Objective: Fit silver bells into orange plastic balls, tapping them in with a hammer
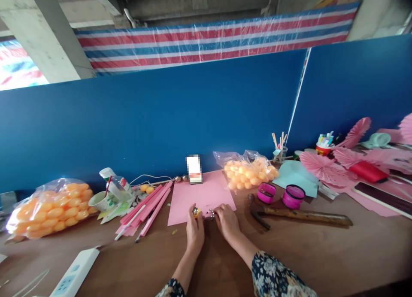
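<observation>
While left hand curls closed around small round yellowish object, right hand bends toward small silvery pieces at its fingertips; cannot tell whether it grips them. Pink sheet under fingertips and beyond hands, on brown desk. Left of left hand: pink strips. Right of right hand: wooden-handled tool, two magenta containers. Beyond right hand: clear bag of orange balls.
</observation>
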`<control>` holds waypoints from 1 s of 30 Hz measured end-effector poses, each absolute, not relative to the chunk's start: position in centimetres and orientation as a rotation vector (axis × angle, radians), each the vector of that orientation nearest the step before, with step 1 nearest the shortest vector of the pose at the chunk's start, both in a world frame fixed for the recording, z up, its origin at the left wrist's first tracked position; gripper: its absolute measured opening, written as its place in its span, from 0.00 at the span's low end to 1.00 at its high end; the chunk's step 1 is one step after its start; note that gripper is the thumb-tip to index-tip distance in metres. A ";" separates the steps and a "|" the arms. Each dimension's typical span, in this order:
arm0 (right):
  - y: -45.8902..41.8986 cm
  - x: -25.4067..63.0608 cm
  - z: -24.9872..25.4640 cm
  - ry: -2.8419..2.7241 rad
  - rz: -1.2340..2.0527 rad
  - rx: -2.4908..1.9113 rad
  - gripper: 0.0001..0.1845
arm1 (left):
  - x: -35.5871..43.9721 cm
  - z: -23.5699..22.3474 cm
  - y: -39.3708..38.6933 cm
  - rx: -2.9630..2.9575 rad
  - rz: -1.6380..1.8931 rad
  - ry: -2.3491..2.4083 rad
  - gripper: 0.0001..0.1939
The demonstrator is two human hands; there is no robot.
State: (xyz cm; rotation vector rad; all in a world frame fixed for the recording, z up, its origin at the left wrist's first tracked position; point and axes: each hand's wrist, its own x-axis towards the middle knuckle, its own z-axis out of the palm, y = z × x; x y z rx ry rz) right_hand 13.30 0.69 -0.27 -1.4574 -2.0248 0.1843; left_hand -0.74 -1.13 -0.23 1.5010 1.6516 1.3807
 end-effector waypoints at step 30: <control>1.1 13.3 -0.4 -1.817 0.287 -1.302 0.06 | 0.0 0.3 -0.4 1.422 1.498 1.605 0.21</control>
